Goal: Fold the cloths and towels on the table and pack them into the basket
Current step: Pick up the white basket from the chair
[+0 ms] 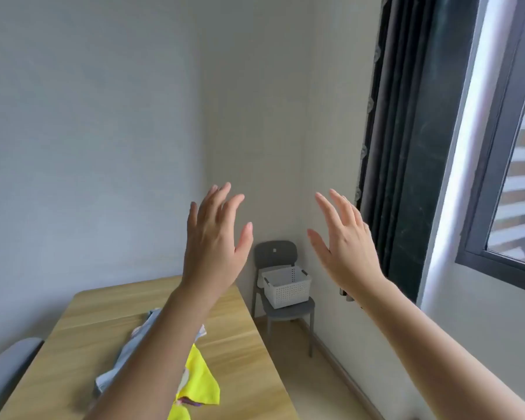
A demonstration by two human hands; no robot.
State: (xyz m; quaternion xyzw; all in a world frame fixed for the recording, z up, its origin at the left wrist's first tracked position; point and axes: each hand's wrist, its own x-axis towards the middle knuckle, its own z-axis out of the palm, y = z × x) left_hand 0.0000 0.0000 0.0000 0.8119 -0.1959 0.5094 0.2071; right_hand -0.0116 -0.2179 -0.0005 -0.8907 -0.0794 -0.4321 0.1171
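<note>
- left hand [215, 237] is raised in the air above the far end of the counter, back to the camera, fingers straight and spread, holding nothing
- right hand [343, 247] is up at the same height, fingers spread and loose, nothing in it, and apart from the left hand
- neither hand touches any cloth
- counter [249, 344] is a light wood top; the cloths lie in a loose heap on its near part, partly hidden under the left forearm
- yellow cloth [202, 380] is crumpled, with some print on it and its corner pointing toward the counter's right edge
- light blue cloth [119, 368] is bunched just beside the yellow one on its left, touching or overlapping it; can't tell how many pieces are in the heap
- white basket [288, 291] has perforated plastic walls and looks to have nothing inside; it sits on the seat of a grey chair [275, 253] in the room corner, off the counter and well apart from the cloths
- second grey chair [6, 368] is at the counter's left edge; dark curtain [400, 147] and window [522, 177] are on the right
- folding not started, by the look of it
- handling guess: the cloths are light, soft and limp, and won't hold their shape
- best grip is probably to pinch two adjacent corners, lift to shake the cloth flat, then lay it on bare counter
- risk: pulling one cloth may drag its neighbour along
- the basket looks light and rigid, and may shift on the seat when packed
</note>
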